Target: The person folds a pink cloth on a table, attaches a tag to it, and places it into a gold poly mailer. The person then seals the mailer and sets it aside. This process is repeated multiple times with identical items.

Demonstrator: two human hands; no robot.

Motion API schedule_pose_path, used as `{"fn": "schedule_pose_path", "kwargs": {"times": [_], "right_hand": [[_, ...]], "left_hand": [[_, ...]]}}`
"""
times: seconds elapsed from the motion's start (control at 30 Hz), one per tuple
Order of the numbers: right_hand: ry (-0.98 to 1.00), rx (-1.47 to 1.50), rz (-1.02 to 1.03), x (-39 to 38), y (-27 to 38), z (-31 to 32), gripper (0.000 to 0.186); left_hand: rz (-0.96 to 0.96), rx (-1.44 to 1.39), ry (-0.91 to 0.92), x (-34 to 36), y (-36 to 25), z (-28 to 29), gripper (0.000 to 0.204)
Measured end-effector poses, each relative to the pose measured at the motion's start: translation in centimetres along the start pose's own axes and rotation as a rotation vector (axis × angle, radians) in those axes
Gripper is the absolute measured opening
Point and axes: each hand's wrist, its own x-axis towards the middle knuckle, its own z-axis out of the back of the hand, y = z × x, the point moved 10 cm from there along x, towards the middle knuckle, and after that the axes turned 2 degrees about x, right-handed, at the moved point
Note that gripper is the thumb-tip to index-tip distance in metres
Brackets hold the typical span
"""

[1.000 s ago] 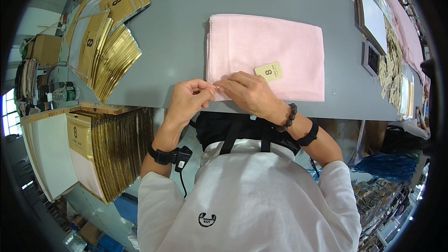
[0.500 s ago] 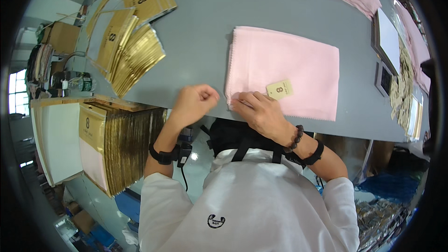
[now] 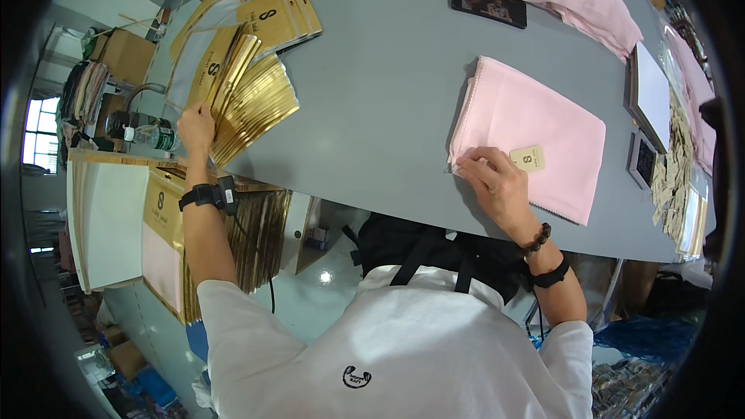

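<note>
Split Between Left and Right

Touching gold bags [image 3: 252,105] at left with bent fingers of left hand [image 3: 197,126]. Resting curled right hand [image 3: 498,180] on near left corner of folded pink cloth [image 3: 543,112], right on grey table [image 3: 372,124]. Cannot tell whether gripping with either.
</note>
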Motion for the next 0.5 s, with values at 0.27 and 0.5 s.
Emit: {"fn": "schedule_pose_path", "kwargs": {"times": [0.27, 0.5], "right_hand": [[0.077, 0.116, -0.063, 0.6, -0.7, 0.3, 0.032], [-0.105, -0.010, 0.188, 0.9, 4.3, 2.1, 0.026]], "left_hand": [[0.172, -0.188, -0.103, -1.1, -1.3, 2.0, 0.024], [-0.005, -0.503, -0.056, -4.7, -10.1, 4.0, 0.019]]}}
